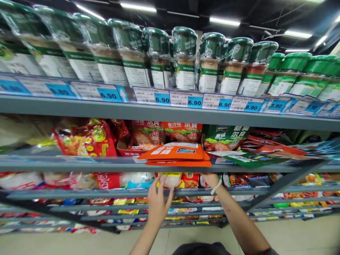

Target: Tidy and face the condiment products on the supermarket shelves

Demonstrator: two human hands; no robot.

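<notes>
My left hand (pixel 158 198) is raised at the lower shelf, its fingers spread and nothing gripped in them. Its fingertips are in front of a yellow-and-white packet (pixel 172 180); I cannot tell whether they touch it. My right hand (pixel 211 180), with a beaded bracelet (pixel 216 186) at the wrist, reaches in under the middle shelf. Its fingers are hidden there, close to a red food packet (pixel 190 180). Just above both hands, a small stack of orange seasoning packets (pixel 172 153) lies flat, overhanging the middle shelf's edge.
Green-lidded spice jars (pixel 185 58) line the top shelf behind price tags (pixel 195 101). The middle shelf edge (pixel 106 165) runs over my hands. Green packets (pixel 247 157) stick out at its right, and a red bag (pixel 89 140) stands left. A slanted metal bracket (pixel 287 180) is beyond my right forearm.
</notes>
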